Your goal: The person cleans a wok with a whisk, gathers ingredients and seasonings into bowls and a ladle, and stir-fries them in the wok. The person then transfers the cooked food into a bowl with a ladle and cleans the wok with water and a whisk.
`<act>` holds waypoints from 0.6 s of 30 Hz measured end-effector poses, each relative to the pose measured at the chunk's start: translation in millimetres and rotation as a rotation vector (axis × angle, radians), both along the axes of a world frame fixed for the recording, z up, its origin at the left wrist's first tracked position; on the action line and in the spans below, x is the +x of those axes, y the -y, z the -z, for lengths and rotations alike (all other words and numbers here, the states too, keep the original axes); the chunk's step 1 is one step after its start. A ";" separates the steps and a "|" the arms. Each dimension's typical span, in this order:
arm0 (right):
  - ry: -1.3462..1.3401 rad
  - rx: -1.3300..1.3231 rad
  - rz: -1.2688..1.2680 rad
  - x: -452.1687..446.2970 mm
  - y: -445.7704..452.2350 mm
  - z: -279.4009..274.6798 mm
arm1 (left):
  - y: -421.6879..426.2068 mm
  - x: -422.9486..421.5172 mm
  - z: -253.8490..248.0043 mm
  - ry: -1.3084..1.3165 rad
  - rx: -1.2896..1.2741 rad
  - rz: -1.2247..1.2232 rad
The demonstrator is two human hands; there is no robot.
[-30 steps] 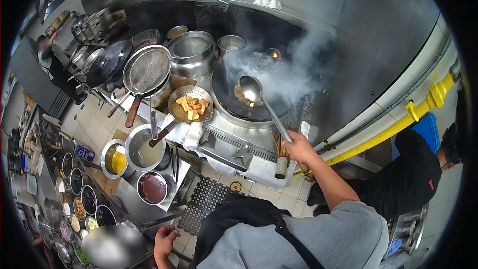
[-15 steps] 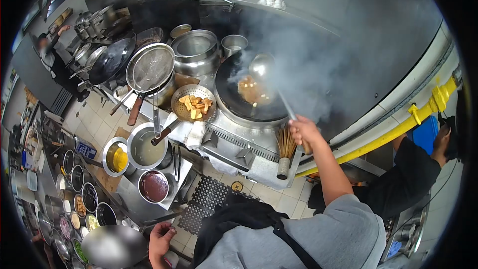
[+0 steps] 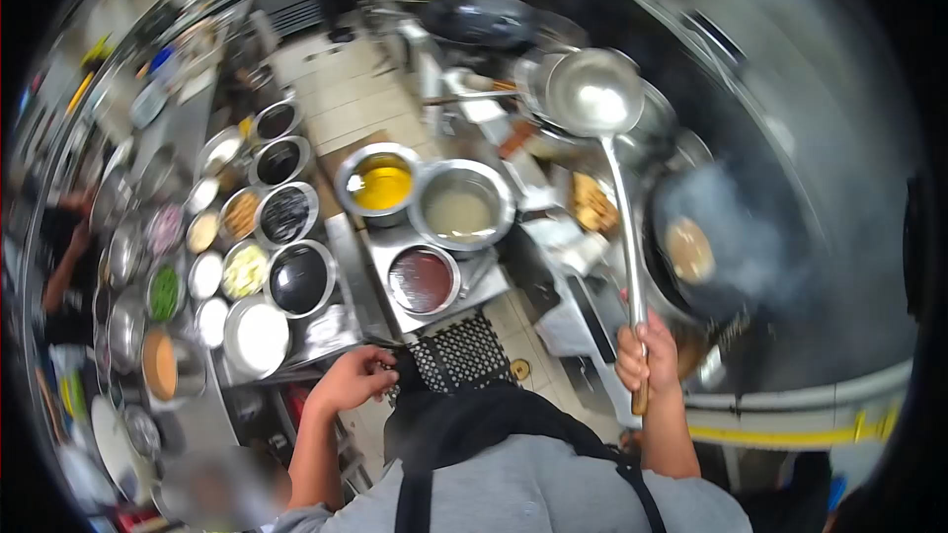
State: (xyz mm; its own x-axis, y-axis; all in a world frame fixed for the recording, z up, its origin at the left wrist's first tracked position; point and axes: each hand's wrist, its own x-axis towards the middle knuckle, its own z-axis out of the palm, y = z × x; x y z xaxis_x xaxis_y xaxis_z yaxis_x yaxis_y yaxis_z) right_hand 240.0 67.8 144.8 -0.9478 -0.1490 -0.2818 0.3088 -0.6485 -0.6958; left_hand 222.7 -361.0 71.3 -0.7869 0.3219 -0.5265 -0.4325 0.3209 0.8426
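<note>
My right hand (image 3: 647, 355) is closed round the wooden end of a long metal ladle (image 3: 594, 94). The ladle points up and away, its bowl over the pots left of the wok. Smoke rises from the dark wok (image 3: 664, 205), where a pale brown sauce-like mass (image 3: 689, 252) sits. My left hand (image 3: 355, 378) holds nothing; its fingers are loosely bent and apart, near the front edge of the ingredient counter. Ahead of it stand a steel pot of yellow oil (image 3: 346, 163), a pot of cloudy liquid (image 3: 506, 188) and a bowl of dark red sauce (image 3: 423, 279).
Golden fried pieces (image 3: 594, 205) lie beside the wok, partly behind the ladle handle. Several ingredient containers, one with white contents (image 3: 257, 336), crowd the left counter. A yellow pipe (image 3: 790, 437) runs below the stove at right. Other people stand at far left and at the back.
My right hand has lifted the ladle out of the wok and brought it leftward. The view has turned left, showing more of the ingredient counter. The left hand has moved forward.
</note>
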 end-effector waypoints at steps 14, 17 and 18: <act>-0.100 0.711 -0.521 -296.0 404.9 28.5 | 173.1 -29.5 25.2 -0.032 0.289 -0.093; -0.133 0.834 -0.513 -327.4 443.9 52.3 | 191.1 -22.9 26.8 -0.016 0.345 -0.170; -0.139 0.879 -0.508 -334.9 450.6 57.6 | 195.8 -19.8 29.4 -0.024 0.341 -0.194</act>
State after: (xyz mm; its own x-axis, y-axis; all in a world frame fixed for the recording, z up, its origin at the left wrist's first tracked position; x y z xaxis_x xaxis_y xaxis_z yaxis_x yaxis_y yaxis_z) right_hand -94.8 -382.9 87.2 -0.8631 -0.3355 -0.3775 0.2854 0.2927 -0.9126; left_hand 202.8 -556.8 41.9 -0.8610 0.3197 -0.3955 -0.4364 -0.0652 0.8974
